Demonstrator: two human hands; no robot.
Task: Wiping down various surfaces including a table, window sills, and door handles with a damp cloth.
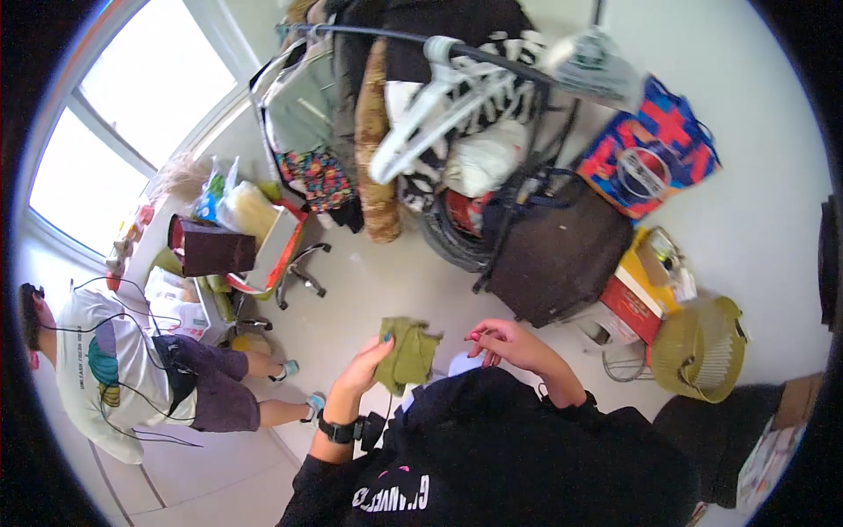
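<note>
In front of my body, my left hand [362, 367] grips a folded olive-green cloth [407, 356] by its left side, the thumb lying over it. The cloth's upper right edge looks uneven. A short way to the right, my right hand [505, 344] is apart from the cloth. Its fingers are loosely bent and spread a little, with nothing seen in them. Below that hand, a small pale round shape [464, 362] shows partly, cut off by my black shirt; I cannot make out what it is.
Ahead stands a clothes rack [351, 33] with garments and white hangers [439, 110]. A dark brown box-like item [562, 241] and a yellow-green basket [702, 347] are on the right. At left, another person [132, 360] stands near a wheeled chair [303, 272] and bags.
</note>
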